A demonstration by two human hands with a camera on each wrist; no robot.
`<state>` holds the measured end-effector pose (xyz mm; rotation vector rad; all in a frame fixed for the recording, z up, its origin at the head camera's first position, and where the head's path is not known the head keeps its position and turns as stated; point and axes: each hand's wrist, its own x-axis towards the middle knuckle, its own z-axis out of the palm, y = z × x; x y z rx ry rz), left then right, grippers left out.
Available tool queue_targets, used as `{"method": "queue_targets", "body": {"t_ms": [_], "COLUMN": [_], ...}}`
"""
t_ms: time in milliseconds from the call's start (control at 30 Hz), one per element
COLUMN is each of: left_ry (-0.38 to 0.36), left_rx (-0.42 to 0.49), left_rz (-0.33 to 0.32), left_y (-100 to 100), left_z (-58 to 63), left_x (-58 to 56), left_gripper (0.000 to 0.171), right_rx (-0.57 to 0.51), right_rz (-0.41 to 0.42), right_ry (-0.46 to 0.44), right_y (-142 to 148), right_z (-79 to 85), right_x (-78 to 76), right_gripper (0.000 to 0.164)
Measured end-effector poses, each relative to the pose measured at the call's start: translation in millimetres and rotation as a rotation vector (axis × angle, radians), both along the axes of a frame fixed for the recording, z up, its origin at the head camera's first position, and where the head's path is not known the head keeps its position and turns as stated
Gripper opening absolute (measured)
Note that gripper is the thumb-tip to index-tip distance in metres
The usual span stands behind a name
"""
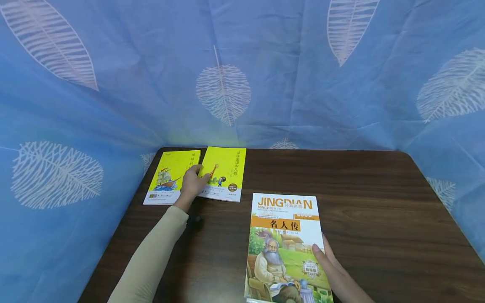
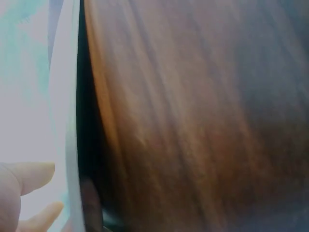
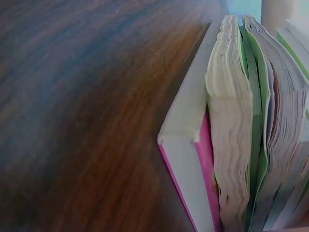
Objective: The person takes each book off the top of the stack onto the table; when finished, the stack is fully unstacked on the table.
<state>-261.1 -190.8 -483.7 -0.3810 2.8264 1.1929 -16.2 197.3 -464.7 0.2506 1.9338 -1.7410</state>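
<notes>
Two yellow picture-cover books are at the back left in the head view. One, a sailing-ship book, lies on the table; beside it is a giraffe book. My left hand grips the giraffe book at its left edge, thumb over the cover. In the left wrist view, fingertips show next to a pale book edge. My right hand holds a stack of books by its right side, thumb on the top cover, a seated bearded man. The right wrist view shows the stack's page edges.
The dark wooden table has rounded back corners. A blue curtain with white leaf prints hangs behind it and along both sides. The stack's lowest book has pink cover edges and sits close over the tabletop.
</notes>
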Motion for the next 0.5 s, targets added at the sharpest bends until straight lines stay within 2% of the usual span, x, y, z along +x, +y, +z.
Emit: {"method": "queue_targets", "body": {"t_ms": [133,267,400,500], "left_ry": [0.070,0.114,0.103,0.047], "left_rx": [-0.027,-0.028,0.036,0.126], "left_rz": [-0.055,-0.133,-0.214,-0.274], "left_y": [4,10,24,40], "left_z": [5.8,11.3,20.1,31.3], "left_x": [5.2,18.2,42.0,70.1], "left_gripper": [0.062,0.056,0.058,0.067], "right_rx": [0.036,0.024,0.020,0.033], "right_rz": [0.020,-0.007,0.012,0.030], "right_ry": [0.030,0.035,0.044,0.061], "right_y": [0,2,2,2], "right_z": [-0.5,-1.7,-2.2,-1.8], "right_x": [-1.0,2.0,2.0,1.2], "right_gripper": [0.078,0.076,0.076,0.075]}}
